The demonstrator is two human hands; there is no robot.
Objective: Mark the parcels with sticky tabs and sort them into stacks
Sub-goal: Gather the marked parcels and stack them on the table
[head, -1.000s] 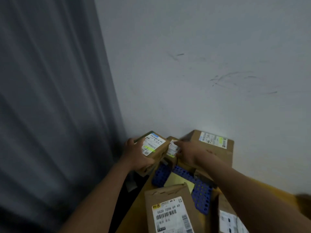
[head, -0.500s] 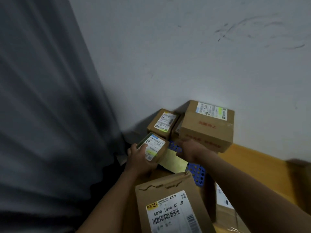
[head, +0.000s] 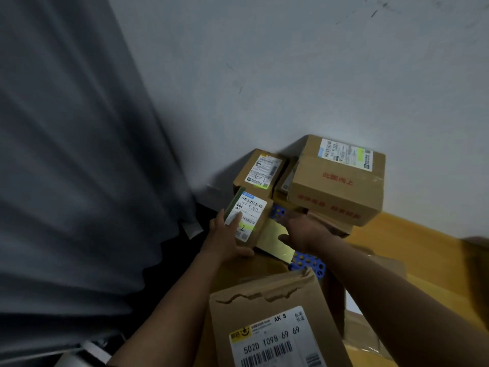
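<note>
Two hands [head: 225, 239] [head: 304, 231], one envelope [head: 275, 308] (left grips one small box [head: 254, 207]).

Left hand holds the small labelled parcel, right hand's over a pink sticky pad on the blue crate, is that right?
Not quite: in the head view the sticky pad is yellow, not pink. The left hand does hold the small labelled parcel; the right hand is over the pad on the blue crate.

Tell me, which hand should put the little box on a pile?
Probably left. The left hand grips the little box; the right hand lies open by the yellow pad.
</note>
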